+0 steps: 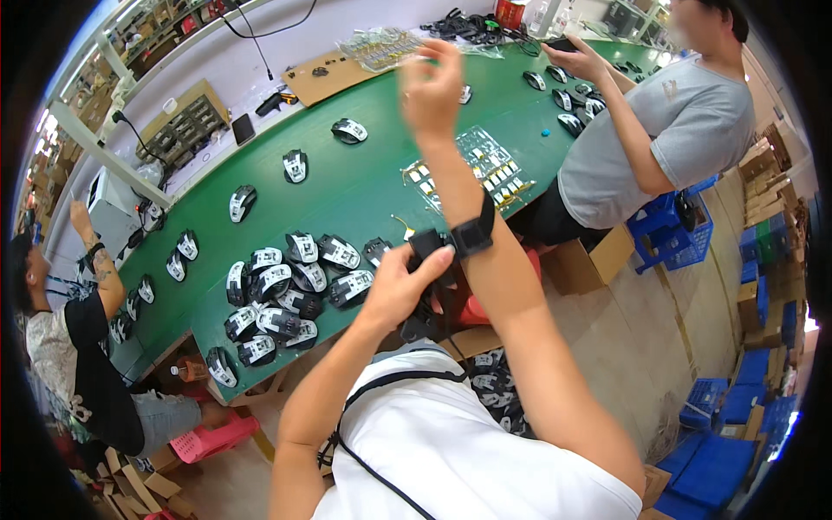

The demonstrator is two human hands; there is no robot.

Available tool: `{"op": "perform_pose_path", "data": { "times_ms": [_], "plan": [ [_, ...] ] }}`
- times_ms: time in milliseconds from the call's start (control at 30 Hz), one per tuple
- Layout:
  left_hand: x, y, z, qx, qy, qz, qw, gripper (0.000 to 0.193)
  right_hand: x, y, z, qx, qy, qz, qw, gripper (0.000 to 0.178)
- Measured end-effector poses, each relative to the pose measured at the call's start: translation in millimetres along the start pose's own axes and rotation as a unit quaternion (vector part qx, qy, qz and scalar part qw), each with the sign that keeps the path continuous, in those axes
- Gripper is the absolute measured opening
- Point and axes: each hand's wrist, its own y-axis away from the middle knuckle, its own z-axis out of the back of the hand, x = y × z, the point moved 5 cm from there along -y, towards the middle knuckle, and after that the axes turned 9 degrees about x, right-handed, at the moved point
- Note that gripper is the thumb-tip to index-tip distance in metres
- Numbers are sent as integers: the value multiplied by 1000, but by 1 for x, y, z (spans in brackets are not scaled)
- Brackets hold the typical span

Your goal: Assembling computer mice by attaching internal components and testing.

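My left hand (398, 290) is closed, thumb on top, on a small black box-shaped device (425, 246) beside my right forearm. Around my right wrist runs a black strap with a black unit (472, 236) on it. My right hand (431, 89) is raised over the far side of the green table (325, 208). Its fingers look bent but are smeared by motion, so what they hold, if anything, does not show. A clear tray (414, 175) of small white-and-yellow parts lies beneath my right forearm. Left of my left hand sits a heap of black-and-silver computer mice (277, 286).
Several more mice (295, 165) stand along the table. At the right, a person in grey (693, 113) holds a dark flat object (563, 45); another person (87, 347) sits at the left. Blue crates (676, 230) and a cardboard box (589, 260) stand on the floor.
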Motion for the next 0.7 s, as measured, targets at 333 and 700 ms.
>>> {"op": "perform_pose_path", "data": {
  "times_ms": [333, 700],
  "plan": [
    [24, -10, 24, -117, 110, -6, 987, 41, -69, 42, -24, 54, -15, -70, 996, 19],
    [60, 7, 35, -51, -79, 80, 992, 41, -98, 109, -35, 324, -135, -283, 892, 24]
  ]
}}
